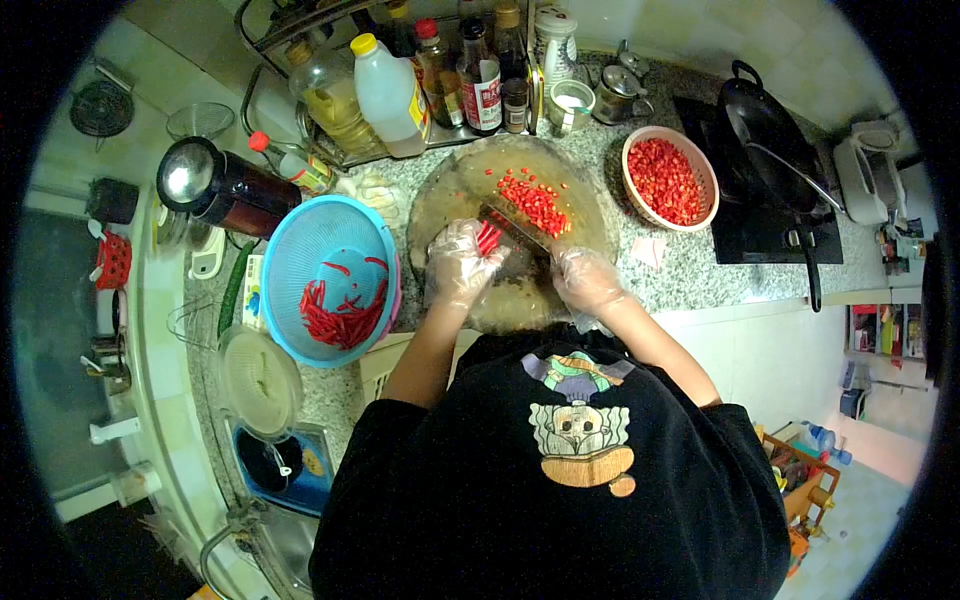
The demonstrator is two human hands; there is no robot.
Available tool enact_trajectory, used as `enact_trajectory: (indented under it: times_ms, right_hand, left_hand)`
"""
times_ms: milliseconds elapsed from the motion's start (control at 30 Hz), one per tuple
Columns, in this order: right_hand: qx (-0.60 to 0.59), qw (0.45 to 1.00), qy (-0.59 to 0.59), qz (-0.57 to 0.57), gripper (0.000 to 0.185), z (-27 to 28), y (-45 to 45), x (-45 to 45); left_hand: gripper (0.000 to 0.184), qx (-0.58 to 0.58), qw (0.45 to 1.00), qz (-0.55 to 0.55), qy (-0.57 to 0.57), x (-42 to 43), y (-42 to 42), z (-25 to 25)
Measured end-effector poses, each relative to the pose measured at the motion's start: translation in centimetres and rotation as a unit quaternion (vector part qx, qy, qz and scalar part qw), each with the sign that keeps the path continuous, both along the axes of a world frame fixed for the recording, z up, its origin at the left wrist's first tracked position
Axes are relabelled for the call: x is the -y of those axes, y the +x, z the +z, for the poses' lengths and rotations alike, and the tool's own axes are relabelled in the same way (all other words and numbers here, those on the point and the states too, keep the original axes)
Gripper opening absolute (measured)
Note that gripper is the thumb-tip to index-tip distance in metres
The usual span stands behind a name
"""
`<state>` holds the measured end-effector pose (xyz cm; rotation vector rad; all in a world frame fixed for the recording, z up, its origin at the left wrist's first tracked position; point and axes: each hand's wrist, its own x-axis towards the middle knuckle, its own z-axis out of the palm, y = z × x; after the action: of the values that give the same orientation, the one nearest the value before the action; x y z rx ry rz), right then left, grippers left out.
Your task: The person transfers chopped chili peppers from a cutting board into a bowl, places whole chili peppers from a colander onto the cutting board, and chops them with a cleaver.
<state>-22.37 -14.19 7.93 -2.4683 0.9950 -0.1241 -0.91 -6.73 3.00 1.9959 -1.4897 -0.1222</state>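
Our plastic-gloved left hand (459,264) bunches long red chillies (488,239) on the round, worn board (447,183); our right hand (587,279) grips the dark metal cleaver (516,228). Curled fingertips keep cuts safest.

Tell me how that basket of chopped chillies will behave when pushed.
The basket looks like stiff plastic, so it should keep its shape. Its round, broad form sits level on the counter, so a gentle push would probably slide it, not tip it. The chopped chillies lie loose inside, so a jolt might scatter some.
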Motion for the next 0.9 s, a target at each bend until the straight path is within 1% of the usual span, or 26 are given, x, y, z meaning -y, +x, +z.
enact_trajectory:
  times_ms: [100, 133, 233, 333, 467, 533, 567, 633, 733, 833, 900]
  right_hand:
    - [-0.007, 1.000, 0.009, 0.000, 0.020, -0.1, 0.0, 0.1]
    - [-0.011, 1.000, 0.012, 0.003, 0.019, 0.2, 0.1, 0.0]
    - [-0.010, 1.000, -0.008, 0.013, 0.018, -0.3, 0.4, -0.4]
    - [-0.007, 0.999, -0.027, 0.026, 0.019, -0.5, 0.6, -0.7]
    - [-0.007, 0.999, -0.043, 0.002, 0.023, 0.6, 0.5, -1.3]
    - [-0.042, 0.997, -0.056, 0.019, 0.026, 1.7, 0.6, -1.6]
    - [-0.060, 0.996, -0.062, 0.028, 0.027, 2.2, 0.7, -1.8]
    - [-0.059, 0.996, -0.066, 0.031, 0.028, 3.2, 0.7, -2.1]
    - [-0.067, 0.995, -0.069, 0.035, 0.030, 3.3, 0.8, -2.4]
    - [-0.081, 0.994, -0.063, 0.043, 0.028, 2.8, 0.8, -2.3]
    - [-0.111, 0.992, -0.034, 0.038, 0.026, 3.0, 1.1, -2.2]
  left_hand:
    - [0.046, 0.031, 0.998, -0.027, -0.055, -0.7, 0.6, -0.5]
    - [0.040, 0.038, 0.997, -0.025, -0.056, -1.0, 0.6, -0.5]
    - [0.037, 0.025, 0.998, -0.044, -0.040, -0.9, 0.9, -0.7]
    - [0.032, 0.029, 0.999, -0.040, -0.019, -0.6, 0.8, -0.7]
    - [0.030, 0.036, 0.997, -0.029, -0.057, -0.6, 0.7, -1.5]
    - [0.028, 0.052, 0.995, -0.019, -0.081, -1.0, 0.5, -1.0]
    - [0.027, 0.046, 0.996, -0.025, -0.070, -1.0, 0.6, -1.3]
    - [0.026, 0.032, 0.998, -0.034, -0.049, -0.9, 0.9, -1.8]
    - [0.023, 0.029, 0.998, -0.035, -0.046, -0.9, 0.8, -2.2]
    - [0.020, 0.008, 0.998, -0.037, -0.051, -0.8, 0.8, -2.2]
    - [0.015, -0.008, 0.996, -0.033, -0.085, -0.7, 0.7, -2.0]
